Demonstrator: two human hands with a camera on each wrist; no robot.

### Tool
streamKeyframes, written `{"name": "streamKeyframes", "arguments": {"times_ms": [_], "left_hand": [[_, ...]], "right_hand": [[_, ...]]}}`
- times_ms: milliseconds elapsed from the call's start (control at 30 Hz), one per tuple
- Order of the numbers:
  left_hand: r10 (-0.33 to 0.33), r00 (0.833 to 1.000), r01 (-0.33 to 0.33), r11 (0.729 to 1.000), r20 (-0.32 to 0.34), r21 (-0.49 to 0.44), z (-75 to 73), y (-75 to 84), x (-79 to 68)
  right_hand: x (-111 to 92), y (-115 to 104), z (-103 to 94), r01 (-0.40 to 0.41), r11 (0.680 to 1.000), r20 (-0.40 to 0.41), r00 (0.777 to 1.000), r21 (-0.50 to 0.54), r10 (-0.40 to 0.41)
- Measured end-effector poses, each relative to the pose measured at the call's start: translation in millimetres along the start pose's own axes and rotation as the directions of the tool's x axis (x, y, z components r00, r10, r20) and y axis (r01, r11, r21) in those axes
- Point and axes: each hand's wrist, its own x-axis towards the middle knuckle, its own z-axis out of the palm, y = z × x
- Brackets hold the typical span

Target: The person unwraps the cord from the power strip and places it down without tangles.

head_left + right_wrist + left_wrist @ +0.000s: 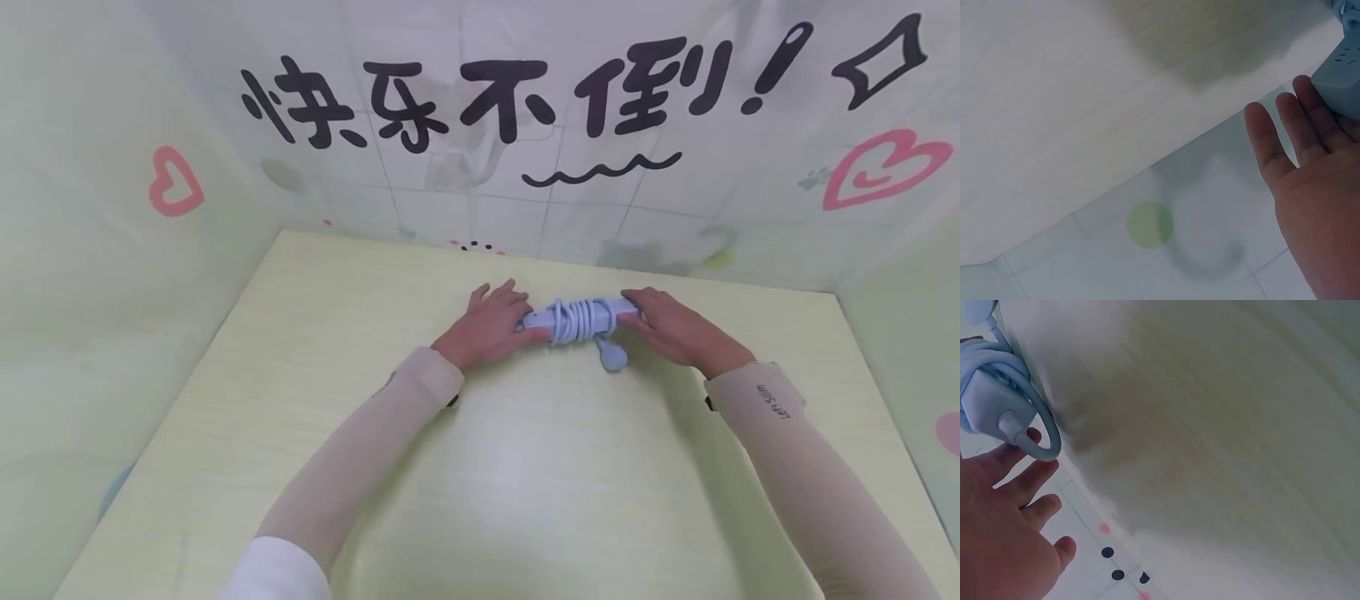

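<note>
A pale blue power strip (603,312) with its cord (576,321) wound round the middle spans the gap between both hands. The plug (613,357) sticks out below the coils toward the person. My left hand (491,327) pinches the strip's left end, thumb in front and the other fingers spread behind. At that end the cord's loop (1054,434) curves past the fingertips in the left wrist view. My right hand (671,327) grips the right end between thumb and fingers. In the right wrist view, slotted holes show on the strip's end (1341,75), and the thumb is hidden.
The pale wooden tabletop (510,475) lies beneath the hands. Its back edge meets a white printed curtain (480,200) with black lettering, close behind the strip. More curtain (90,250) hangs along the left side.
</note>
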Motion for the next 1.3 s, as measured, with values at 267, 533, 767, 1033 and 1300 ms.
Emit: {"name": "streamKeyframes", "arguments": {"times_ms": [267,533,767,1033,1300], "left_hand": [[0.008,1.000,-0.008,0.997,0.003,-0.079,3.0,-0.1,-0.9],[0.036,0.998,-0.046,0.981,-0.056,-0.191,8.8,-2.4,-0.9],[-0.015,1.000,0.006,0.945,-0.024,-0.328,13.8,-5.6,3.1],[-0.123,0.990,0.053,0.780,-0.070,-0.624,2.2,-9.8,1.8],[-0.170,0.979,0.014,0.611,-0.114,-0.792,-9.2,-11.9,1.8]], "right_hand": [[1,-3,5.7,-0.004,1.000,-0.006,1.000,0.031,0.005],[1,-5,7.3,-0.012,0.995,-0.015,1.000,0.094,0.013],[-1,-3,11.0,-0.019,0.993,-0.032,0.999,0.118,0.023],[-7,-5,8.6,0.031,0.983,-0.157,0.988,0.183,-0.002],[-16,-14,0.3,0.108,0.978,-0.296,0.954,0.177,-0.052]]}}
